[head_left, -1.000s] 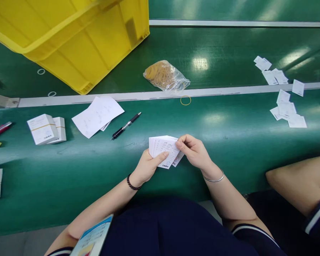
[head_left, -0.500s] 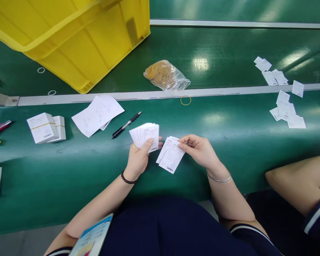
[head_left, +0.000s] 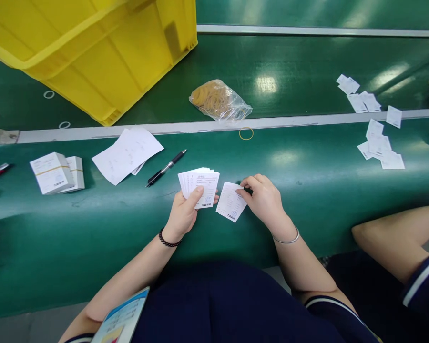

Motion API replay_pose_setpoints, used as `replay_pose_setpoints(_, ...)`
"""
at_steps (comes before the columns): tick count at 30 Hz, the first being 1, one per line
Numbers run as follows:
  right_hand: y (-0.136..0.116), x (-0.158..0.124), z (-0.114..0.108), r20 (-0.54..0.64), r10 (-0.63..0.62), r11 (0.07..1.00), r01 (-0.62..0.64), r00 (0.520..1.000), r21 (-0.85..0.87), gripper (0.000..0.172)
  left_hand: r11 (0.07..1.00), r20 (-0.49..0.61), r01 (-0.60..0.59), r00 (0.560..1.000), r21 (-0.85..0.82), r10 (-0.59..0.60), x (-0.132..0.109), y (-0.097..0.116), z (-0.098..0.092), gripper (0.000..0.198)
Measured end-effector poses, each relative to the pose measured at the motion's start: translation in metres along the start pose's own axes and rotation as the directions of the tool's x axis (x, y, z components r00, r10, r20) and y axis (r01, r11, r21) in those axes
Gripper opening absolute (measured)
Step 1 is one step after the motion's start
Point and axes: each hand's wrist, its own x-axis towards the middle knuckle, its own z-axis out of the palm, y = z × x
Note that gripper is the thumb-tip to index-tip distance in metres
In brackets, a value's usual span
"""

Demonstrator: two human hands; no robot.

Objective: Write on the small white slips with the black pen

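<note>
My left hand (head_left: pixel 184 213) is closed on a fanned stack of small white printed cards (head_left: pixel 200 183), thumb pressed on the front card, held just above the green belt (head_left: pixel 307 190). My right hand (head_left: pixel 264 197) pinches a smaller bunch of the same cards (head_left: pixel 230 202) at its right edge, low over the belt. The two bunches sit side by side, a small gap between them.
A black pen (head_left: pixel 166 167) and loose white sheets (head_left: pixel 127 153) lie beyond my left hand. Banded card bundles (head_left: pixel 55 172) sit at far left, scattered cards (head_left: pixel 377 143) at right. A bag of rubber bands (head_left: pixel 218 100), one loose band (head_left: pixel 246 134), a yellow crate (head_left: pixel 93 47). Another person's arm (head_left: pixel 393 238) is at right.
One second ago both hands held one stack together. The right hand has drawn a few cards off and lowered them toward the belt, while the left hand moved left and up with the rest.
</note>
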Motion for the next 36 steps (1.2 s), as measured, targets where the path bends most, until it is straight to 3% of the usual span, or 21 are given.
replay_pose_setpoints(3,-0.008,0.0,-0.003,-0.009,0.019,0.952,-0.016,1.0,0.307,0.017,0.997,0.069,0.073,0.995,0.007,-0.073,-0.004,-0.005,0.004,0.051)
replay_pose_setpoints(6,-0.017,-0.002,-0.005,0.105,0.072,0.776,-0.122,0.992,0.619,0.03,0.989,0.137,0.149,0.98,0.001,-0.148,-0.01,-0.012,0.01,0.049)
replay_pose_setpoints(9,-0.021,-0.003,-0.003,0.217,0.111,0.636,-0.238,0.97,0.734,0.039,0.984,0.16,0.18,0.971,0.001,-0.178,-0.014,-0.017,0.013,0.046)
replay_pose_setpoints(13,-0.021,-0.003,-0.001,0.3,0.108,0.547,-0.309,0.948,0.778,0.04,0.988,0.143,0.157,0.978,-0.013,-0.153,-0.015,-0.021,0.014,0.044)
replay_pose_setpoints(19,-0.021,-0.001,-0.002,0.3,0.093,0.501,-0.305,0.949,0.81,0.036,0.989,0.096,0.139,0.986,-0.049,-0.134,-0.014,-0.022,0.014,0.046)
replay_pose_setpoints(26,-0.017,-0.002,0.0,0.356,0.128,0.555,-0.364,0.926,0.748,0.036,0.986,0.058,0.141,0.989,-0.086,-0.137,-0.014,-0.02,0.017,0.049)
replay_pose_setpoints(32,-0.017,-0.002,0.001,0.355,0.098,0.484,-0.356,0.93,0.8,0.034,0.988,0.061,0.125,0.991,-0.095,-0.12,-0.012,-0.017,0.016,0.048)
replay_pose_setpoints(36,-0.016,-0.002,0.001,0.398,0.105,0.513,-0.392,0.912,0.764,0.035,0.985,0.065,0.134,0.99,-0.112,-0.127,-0.012,-0.017,0.017,0.048)
